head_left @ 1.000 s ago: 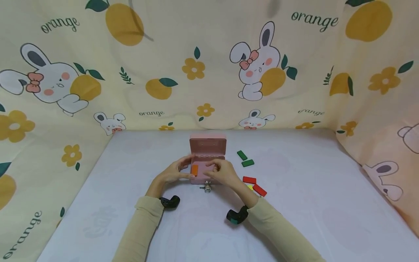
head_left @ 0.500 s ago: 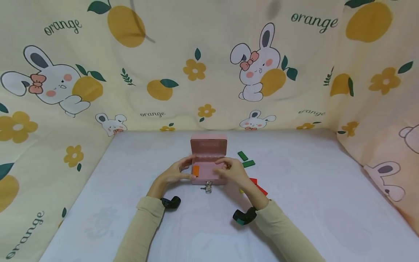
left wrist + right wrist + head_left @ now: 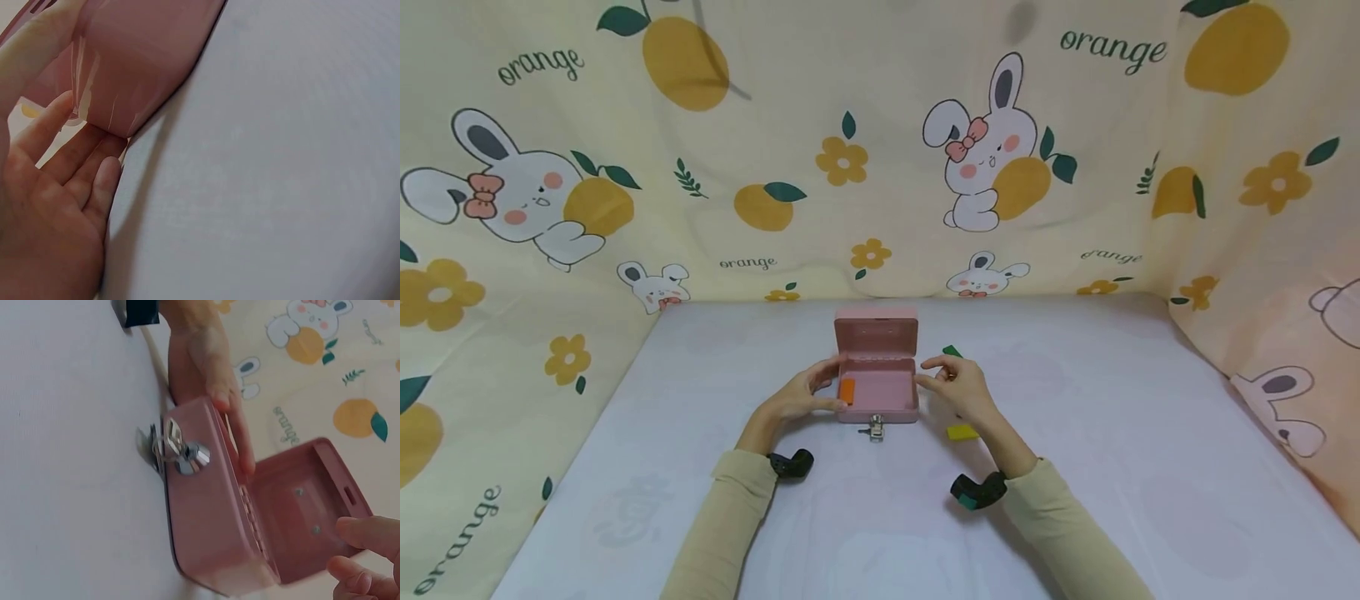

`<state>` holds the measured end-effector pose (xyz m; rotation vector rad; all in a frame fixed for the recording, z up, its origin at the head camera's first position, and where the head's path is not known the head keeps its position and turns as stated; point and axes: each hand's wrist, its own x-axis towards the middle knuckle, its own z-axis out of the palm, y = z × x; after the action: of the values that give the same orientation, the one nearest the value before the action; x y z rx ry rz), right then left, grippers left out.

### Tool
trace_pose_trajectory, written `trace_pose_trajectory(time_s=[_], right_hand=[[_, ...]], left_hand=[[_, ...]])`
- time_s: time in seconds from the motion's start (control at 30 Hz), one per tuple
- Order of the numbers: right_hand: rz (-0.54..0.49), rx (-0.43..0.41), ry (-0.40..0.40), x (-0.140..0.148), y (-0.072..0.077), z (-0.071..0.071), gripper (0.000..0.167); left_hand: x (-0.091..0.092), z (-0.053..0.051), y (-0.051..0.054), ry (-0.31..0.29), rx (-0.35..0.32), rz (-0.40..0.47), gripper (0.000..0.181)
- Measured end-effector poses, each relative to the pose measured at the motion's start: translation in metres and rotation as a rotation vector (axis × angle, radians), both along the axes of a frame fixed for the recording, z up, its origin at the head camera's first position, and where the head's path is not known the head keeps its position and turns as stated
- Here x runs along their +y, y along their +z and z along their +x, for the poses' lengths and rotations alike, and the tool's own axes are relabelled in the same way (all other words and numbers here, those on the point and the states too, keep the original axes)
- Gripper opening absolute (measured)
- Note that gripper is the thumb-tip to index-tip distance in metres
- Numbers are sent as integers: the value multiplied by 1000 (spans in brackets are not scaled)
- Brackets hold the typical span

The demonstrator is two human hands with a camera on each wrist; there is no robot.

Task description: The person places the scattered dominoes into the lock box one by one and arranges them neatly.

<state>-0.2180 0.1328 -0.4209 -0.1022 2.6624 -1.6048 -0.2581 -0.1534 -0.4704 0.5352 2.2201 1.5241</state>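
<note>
Evidently, the empty, loose-fingered right hand (image 3: 964,388) has withdrawn from the pink box (image 3: 886,390) toward three o'clock, leaving one orange block (image 3: 847,391) inside, left hand (image 3: 796,397) gripping at nine.

At frame centre, the box (image 3: 203,515) looks smooth and glossy; its lock (image 3: 194,457), polished metal. The backdrop (image 3: 880,75) is matt cloth.

Cursive word "orange" (image 3: 1113,51), dark lettering, printed repeatedly, on the cream patterned cloth (image 3: 895,83)

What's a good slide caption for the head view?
Left hand holds the open pink box with an orange block inside; right hand hovers to its right, near a yellow block.
</note>
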Motion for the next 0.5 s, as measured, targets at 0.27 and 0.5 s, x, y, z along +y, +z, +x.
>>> trace_pose_trajectory(time_s=[0.27,0.5], right_hand=[[-10,-66,-99,16,-7,-4,36],[25,-90,-168,24,-12,-7,36]], left_hand=[[-1,-1,0,-21,23,-2,86],[-1,1,0,-9,-4,-2,89]])
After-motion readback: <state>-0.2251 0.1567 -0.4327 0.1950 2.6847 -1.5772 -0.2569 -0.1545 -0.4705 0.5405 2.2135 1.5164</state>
